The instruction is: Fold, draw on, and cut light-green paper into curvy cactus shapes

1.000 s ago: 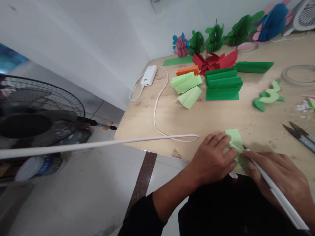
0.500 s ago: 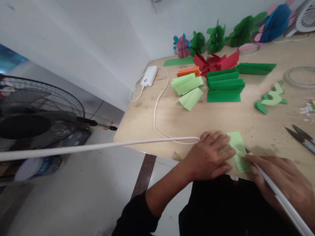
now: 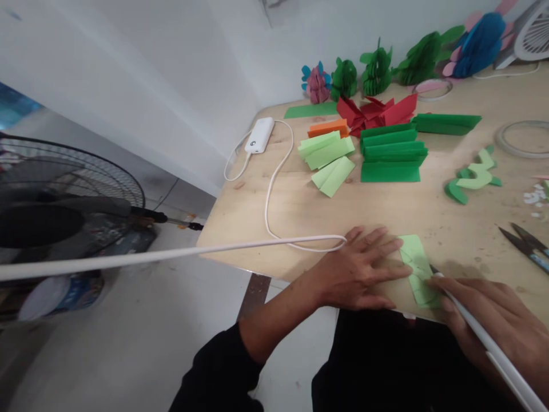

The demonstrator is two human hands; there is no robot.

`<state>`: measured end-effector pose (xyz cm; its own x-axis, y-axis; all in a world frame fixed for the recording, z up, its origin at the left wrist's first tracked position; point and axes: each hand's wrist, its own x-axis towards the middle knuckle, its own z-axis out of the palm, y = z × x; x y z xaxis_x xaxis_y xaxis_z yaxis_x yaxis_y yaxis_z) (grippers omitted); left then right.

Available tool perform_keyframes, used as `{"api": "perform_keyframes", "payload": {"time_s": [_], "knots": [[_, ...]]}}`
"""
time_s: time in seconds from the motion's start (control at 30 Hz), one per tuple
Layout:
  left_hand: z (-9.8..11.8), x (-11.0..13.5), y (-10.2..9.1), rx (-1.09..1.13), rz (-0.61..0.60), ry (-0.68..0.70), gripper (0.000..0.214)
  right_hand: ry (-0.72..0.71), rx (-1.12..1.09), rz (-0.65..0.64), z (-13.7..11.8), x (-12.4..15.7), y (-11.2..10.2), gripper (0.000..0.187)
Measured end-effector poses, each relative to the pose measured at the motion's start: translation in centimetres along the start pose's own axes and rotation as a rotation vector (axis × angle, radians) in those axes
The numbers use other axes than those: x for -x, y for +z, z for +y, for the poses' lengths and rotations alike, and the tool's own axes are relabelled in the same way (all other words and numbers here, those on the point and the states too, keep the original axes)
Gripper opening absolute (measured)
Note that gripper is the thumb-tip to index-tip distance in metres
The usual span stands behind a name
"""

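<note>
A light green strip of paper (image 3: pixel 415 254) with faint drawn lines lies near the front edge of the table. My left hand (image 3: pixel 360 272) is flat on the wood, its fingers spread, with fingertips touching the strip's left side. In my right hand (image 3: pixel 493 312) is a slim white pen (image 3: pixel 476 329), gripped between thumb and fingers. Its dark tip sits at the right edge of the strip, and some right-hand fingers are hidden under the hand.
Folded green papers (image 3: pixel 392 151), light green papers (image 3: pixel 328 151) and red papers (image 3: pixel 377 114) lie farther back. Scissors (image 3: pixel 527 246) rest at right near curved paper cutouts (image 3: pixel 474 174). A white cable (image 3: pixel 240 246) crosses from the left to a power bank (image 3: pixel 261 134).
My left hand has shifted slightly left and its fingers have spread a little more. The pen stays beside the strip's right edge. The view has tilted slightly.
</note>
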<state>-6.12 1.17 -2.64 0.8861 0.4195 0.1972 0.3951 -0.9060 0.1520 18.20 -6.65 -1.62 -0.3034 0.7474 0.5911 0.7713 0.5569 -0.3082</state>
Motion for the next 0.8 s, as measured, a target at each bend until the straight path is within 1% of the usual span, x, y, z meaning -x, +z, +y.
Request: {"api": "perform_keyframes", "payload": {"time_s": [0.1,0.33,0.53,0.67,0.8], "knots": [[-0.21,0.07,0.10,-0.004,-0.002,0.003,0.063,-0.039,0.018,0.005,-0.01,-0.09,-0.04,0.019],[-0.36,0.11,0.38,0.001,-0.006,0.005,0.064,-0.057,0.029,-0.008,0.00,0.04,-0.03,0.022],[-0.46,0.18,0.73,0.017,0.015,0.010,0.063,-0.010,0.008,-0.016,0.27,0.24,0.06,0.028],[-0.46,0.12,0.69,0.027,-0.019,0.002,0.064,0.020,0.039,-0.022,0.42,0.63,0.14,0.025],[-0.41,0.01,0.48,0.023,-0.067,-0.007,0.065,-0.001,0.034,-0.033,0.28,0.67,0.11,0.022]]}}
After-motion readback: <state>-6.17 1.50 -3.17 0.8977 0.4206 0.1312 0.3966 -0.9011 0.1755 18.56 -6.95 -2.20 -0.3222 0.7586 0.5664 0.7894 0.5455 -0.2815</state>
